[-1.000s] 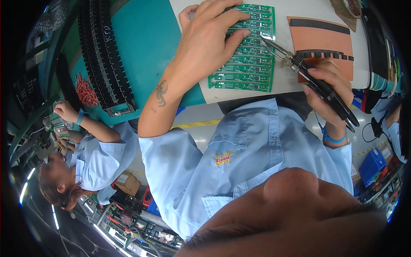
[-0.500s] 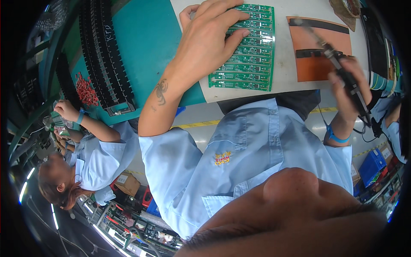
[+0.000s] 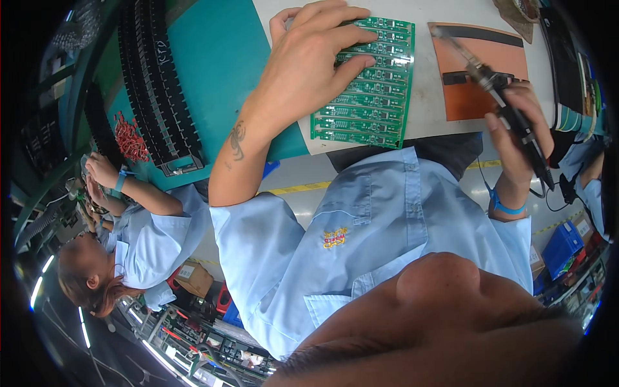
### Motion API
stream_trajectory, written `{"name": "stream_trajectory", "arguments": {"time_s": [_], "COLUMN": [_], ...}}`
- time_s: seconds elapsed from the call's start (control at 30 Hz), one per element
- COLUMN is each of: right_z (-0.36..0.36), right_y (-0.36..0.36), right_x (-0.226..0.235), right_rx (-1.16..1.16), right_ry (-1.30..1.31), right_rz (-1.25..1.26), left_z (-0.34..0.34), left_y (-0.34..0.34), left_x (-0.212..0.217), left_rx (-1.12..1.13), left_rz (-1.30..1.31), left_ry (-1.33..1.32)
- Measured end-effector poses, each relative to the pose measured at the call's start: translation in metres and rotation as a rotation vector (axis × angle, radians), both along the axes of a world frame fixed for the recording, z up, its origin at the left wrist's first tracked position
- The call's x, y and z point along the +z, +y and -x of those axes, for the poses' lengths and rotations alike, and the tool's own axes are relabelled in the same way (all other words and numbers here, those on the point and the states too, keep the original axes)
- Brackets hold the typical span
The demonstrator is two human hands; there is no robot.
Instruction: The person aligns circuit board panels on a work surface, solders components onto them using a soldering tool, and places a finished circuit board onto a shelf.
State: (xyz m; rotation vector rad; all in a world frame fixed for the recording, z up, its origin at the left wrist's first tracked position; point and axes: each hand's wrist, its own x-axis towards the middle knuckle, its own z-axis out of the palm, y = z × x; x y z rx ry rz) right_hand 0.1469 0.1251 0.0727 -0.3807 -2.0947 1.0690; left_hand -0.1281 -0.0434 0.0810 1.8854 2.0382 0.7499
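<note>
My left hand (image 3: 306,61) lies on a green circuit board panel (image 3: 367,103), a sheet of several narrow strip boards. Its fingers are spread across the upper left of the panel, with the thumb apart, and they cover part of it. My right hand (image 3: 525,122) is closed around a soldering iron (image 3: 493,84) with a black handle and a metal shaft. The iron slants up and left, over an orange-brown sheet (image 3: 477,55) with dark bands. Its tip is near that sheet's upper left corner, apart from the panel.
Black slotted racks (image 3: 155,84) stand on the green mat (image 3: 219,71) at left, beside a pile of small red parts (image 3: 129,138). Pale paper (image 3: 422,122) lies under the panel. A co-worker (image 3: 148,238) sits at left. A cord (image 3: 548,201) hangs near the iron's handle.
The panel has slid slightly toward me, and my left hand has shifted a little to the left. The soldering iron has moved slightly left and toward me.
</note>
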Motion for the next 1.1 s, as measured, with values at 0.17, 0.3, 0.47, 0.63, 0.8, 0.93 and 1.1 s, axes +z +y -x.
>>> {"name": "stream_trajectory", "arguments": {"time_s": [0.17, 0.3, 0.47, 0.63, 0.8, 0.93, 1.1], "right_z": [-0.001, -0.001, 0.000, 0.002, 0.002, 0.003, 0.003], "right_y": [-0.010, -0.015, -0.016, -0.017, -0.018, -0.018, -0.017], "right_x": [0.004, 0.003, 0.000, -0.002, -0.002, -0.002, -0.001], "right_rx": [0.190, 0.231, 0.232, 0.227, 0.219, 0.223, 0.225], "right_ry": [-0.109, -0.146, -0.167, -0.172, -0.177, -0.173, -0.164], "right_rz": [0.022, 0.051, 0.038, 0.025, 0.035, 0.036, 0.033], "left_z": [-0.001, -0.003, -0.004, 0.009, 0.002, -0.005, -0.005], "left_y": [0.005, 0.005, 0.006, 0.007, 0.008, 0.006, 0.006], "left_x": [-0.009, -0.011, -0.012, -0.047, -0.030, -0.011, -0.010], "left_rx": [0.030, 0.053, 0.065, -0.019, -0.022, 0.074, 0.072], "left_rz": [-0.066, -0.097, -0.101, -0.350, -0.355, -0.104, -0.105], "left_ry": [0.015, 0.036, 0.048, 0.093, 0.084, 0.038, 0.039]}}
